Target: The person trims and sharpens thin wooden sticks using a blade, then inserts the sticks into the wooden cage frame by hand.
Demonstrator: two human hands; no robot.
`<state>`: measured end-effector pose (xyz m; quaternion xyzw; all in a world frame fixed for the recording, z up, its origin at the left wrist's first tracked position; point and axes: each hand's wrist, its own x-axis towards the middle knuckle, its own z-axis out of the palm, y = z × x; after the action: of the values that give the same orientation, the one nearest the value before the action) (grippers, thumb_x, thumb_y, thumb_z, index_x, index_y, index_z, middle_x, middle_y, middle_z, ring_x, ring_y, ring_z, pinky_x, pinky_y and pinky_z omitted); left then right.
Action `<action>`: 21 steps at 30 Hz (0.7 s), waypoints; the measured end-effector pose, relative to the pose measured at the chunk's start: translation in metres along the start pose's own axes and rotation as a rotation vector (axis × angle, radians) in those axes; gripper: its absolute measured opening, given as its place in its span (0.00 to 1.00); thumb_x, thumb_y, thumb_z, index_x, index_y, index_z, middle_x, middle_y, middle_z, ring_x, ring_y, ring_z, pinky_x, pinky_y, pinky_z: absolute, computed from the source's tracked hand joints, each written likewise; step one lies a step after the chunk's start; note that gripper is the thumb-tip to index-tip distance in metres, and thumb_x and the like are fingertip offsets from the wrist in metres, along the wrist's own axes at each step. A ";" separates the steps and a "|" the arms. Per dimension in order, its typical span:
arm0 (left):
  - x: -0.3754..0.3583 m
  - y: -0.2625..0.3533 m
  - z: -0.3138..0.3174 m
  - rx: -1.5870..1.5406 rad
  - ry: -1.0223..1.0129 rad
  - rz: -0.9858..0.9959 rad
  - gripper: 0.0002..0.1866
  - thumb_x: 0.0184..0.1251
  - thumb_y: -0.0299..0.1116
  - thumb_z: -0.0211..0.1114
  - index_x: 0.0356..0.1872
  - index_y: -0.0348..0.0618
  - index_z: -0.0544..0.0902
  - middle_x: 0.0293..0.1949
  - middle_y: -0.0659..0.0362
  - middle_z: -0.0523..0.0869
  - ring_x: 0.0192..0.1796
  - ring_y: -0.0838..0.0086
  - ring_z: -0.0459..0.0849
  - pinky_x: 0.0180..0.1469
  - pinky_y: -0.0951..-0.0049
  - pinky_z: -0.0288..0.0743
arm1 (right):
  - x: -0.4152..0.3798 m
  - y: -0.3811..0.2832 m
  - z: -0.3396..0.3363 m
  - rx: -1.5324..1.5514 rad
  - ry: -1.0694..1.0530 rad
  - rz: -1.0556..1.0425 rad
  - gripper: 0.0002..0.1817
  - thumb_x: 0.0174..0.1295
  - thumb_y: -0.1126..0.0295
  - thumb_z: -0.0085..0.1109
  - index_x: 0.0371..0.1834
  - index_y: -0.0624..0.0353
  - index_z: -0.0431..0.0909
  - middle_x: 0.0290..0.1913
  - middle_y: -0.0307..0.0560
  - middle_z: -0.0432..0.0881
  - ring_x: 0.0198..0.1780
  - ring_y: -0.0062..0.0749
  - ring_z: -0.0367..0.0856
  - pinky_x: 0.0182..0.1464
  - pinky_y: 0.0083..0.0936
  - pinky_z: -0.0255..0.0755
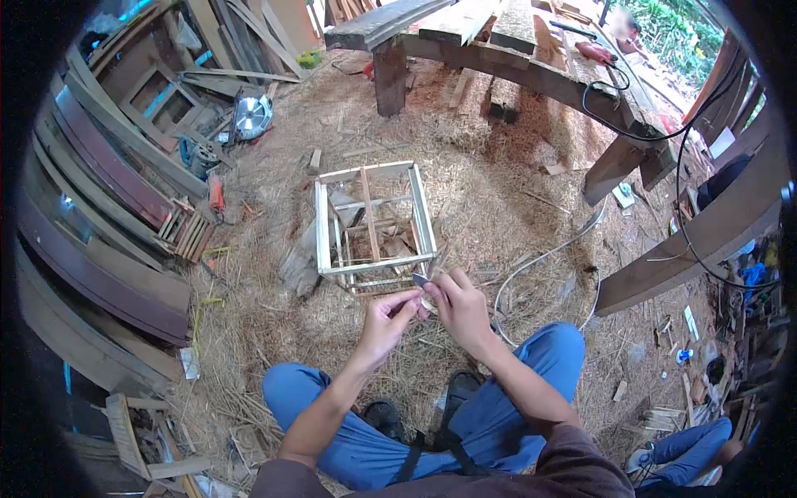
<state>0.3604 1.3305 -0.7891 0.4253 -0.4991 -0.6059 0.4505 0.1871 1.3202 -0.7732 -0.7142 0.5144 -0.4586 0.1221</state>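
My right hand [462, 311] is closed in a pinch on a small dark blade-like piece [421, 280], which points up and left from the fingers. Close beside it, my left hand [388, 325] is also pinched shut, its fingertips almost meeting the right hand's. Something small and pale shows between the two hands, too small to name. Just beyond them stands an open wooden frame [325, 232], box-like, with a reddish slat [369, 212] running across its top. Neither hand touches the frame.
Straw and shavings cover the ground. A heavy timber bench [390, 79] spans the back, with a red power tool [594, 53] on it. A circular saw blade [251, 116] and an orange-red tool [217, 193] lie left. A cable [540, 260] loops right; another person's legs [689, 444] show lower right.
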 end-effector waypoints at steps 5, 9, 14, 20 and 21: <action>-0.004 0.007 0.000 -0.009 -0.023 0.021 0.14 0.75 0.29 0.62 0.57 0.36 0.84 0.32 0.61 0.88 0.20 0.90 0.68 0.19 0.86 0.58 | 0.017 0.013 -0.015 -0.150 0.102 0.118 0.07 0.69 0.67 0.61 0.39 0.58 0.80 0.34 0.53 0.77 0.27 0.52 0.81 0.27 0.41 0.74; -0.001 0.001 0.002 -0.021 -0.007 -0.001 0.15 0.75 0.29 0.62 0.58 0.36 0.83 0.32 0.62 0.87 0.20 0.91 0.66 0.19 0.87 0.56 | -0.004 -0.007 0.002 -0.037 -0.020 -0.040 0.06 0.68 0.67 0.62 0.40 0.58 0.81 0.35 0.54 0.77 0.28 0.53 0.80 0.30 0.42 0.74; -0.006 0.005 0.004 -0.036 -0.004 -0.011 0.15 0.75 0.29 0.62 0.58 0.36 0.83 0.32 0.62 0.87 0.21 0.92 0.66 0.19 0.87 0.56 | 0.016 0.018 -0.013 -0.116 0.105 0.116 0.06 0.68 0.68 0.61 0.41 0.59 0.82 0.34 0.53 0.78 0.28 0.50 0.81 0.30 0.39 0.75; -0.010 0.007 0.007 -0.087 0.023 -0.063 0.15 0.75 0.29 0.61 0.59 0.37 0.82 0.33 0.61 0.87 0.21 0.92 0.65 0.20 0.87 0.56 | 0.006 -0.008 -0.006 -0.036 -0.008 0.045 0.05 0.68 0.74 0.60 0.41 0.63 0.82 0.35 0.53 0.79 0.30 0.45 0.81 0.32 0.37 0.73; -0.010 0.009 0.006 -0.100 0.015 -0.062 0.16 0.75 0.30 0.61 0.59 0.37 0.82 0.33 0.61 0.87 0.21 0.92 0.65 0.20 0.87 0.56 | 0.013 0.003 -0.009 -0.068 0.067 0.044 0.04 0.68 0.74 0.59 0.40 0.63 0.82 0.33 0.52 0.78 0.28 0.45 0.80 0.30 0.36 0.72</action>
<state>0.3576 1.3410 -0.7790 0.4218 -0.4513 -0.6406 0.4560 0.1792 1.3101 -0.7632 -0.6906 0.5493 -0.4616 0.0905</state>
